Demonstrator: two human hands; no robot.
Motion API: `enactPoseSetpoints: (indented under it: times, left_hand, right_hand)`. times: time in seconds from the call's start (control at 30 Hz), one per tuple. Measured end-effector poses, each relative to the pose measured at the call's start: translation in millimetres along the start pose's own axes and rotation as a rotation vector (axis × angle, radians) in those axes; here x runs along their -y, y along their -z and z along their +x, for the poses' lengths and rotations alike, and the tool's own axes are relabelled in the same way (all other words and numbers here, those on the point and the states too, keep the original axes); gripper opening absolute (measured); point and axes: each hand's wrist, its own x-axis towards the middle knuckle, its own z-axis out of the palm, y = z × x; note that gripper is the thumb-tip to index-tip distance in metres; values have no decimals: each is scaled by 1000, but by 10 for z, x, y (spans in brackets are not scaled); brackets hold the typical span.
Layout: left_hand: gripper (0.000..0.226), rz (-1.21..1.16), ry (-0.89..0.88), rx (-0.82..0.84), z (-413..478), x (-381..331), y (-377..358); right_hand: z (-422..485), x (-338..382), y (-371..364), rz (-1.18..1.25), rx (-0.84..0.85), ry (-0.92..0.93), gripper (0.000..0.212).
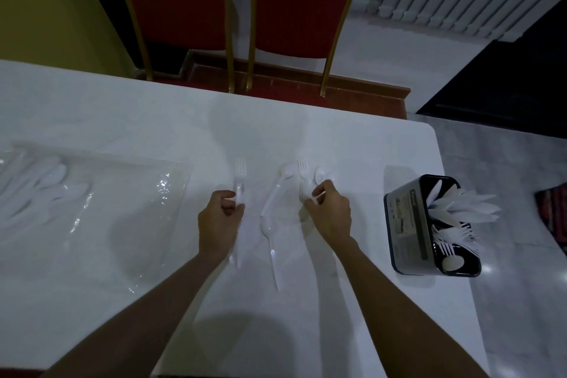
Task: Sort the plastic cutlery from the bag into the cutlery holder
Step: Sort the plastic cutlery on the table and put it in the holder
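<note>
Head cam: thin wht plastic cutlery (270, 202)

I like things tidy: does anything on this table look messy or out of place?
Nothing broken or spilled. Loose spoons and forks lie mixed and crossed on the table; the cutlery holder stands near its right edge, contents leaning over the rim.

The bag (129, 224) at the matt white tabletop's (306, 331) left edge is clear, glossy plastic. The forks (240, 172) and spoons (287, 169) are smooth white plastic, and the holder (405, 224) is glossy black.
</note>
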Motion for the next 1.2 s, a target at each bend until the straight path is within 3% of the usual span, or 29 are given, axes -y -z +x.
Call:
enactPoseSetpoints:
  times: [0.1, 0.33, 0.47, 0.53, 0.57, 0.67, 0.8, 0.97, 1.1, 1.2]
  left_hand:
    - [13, 22, -9, -16, 46, 66, 37]
    - [9, 72, 16, -103, 117, 146, 189]
    - [8, 86, 125, -159, 116, 253, 327]
    - [9, 83, 187, -184, 75, 289, 382]
    - [8, 79, 206, -191, 46, 299, 419]
    - [5, 111, 204, -128, -58, 339, 468]
    - [9, 154, 183, -13, -150, 388, 462]
    - [18, 209, 211, 4, 37, 336, 425]
    - [25, 313, 208, 107, 177, 229, 403]
    - [24, 360, 200, 179, 171, 141, 309]
  right_hand:
    - [75, 95, 8, -2, -90, 34, 26]
    - [214, 171, -154, -168, -37, -24, 42]
    - [208, 178, -189, -102, -23, -130, 31]
    - [174, 170, -170, -55, -32, -121, 8]
    - [118, 196, -166, -22, -33, -103, 17]
    - [-138, 296, -244, 146, 134, -45, 40]
    - [-440, 545, -538, 145, 379, 44, 30]
    - [-583, 681, -865, 69, 372, 43, 32]
    - [-581, 648, -866, -11, 357, 45, 14]
    - [-550, 528, -781, -21, 326, 21, 18]
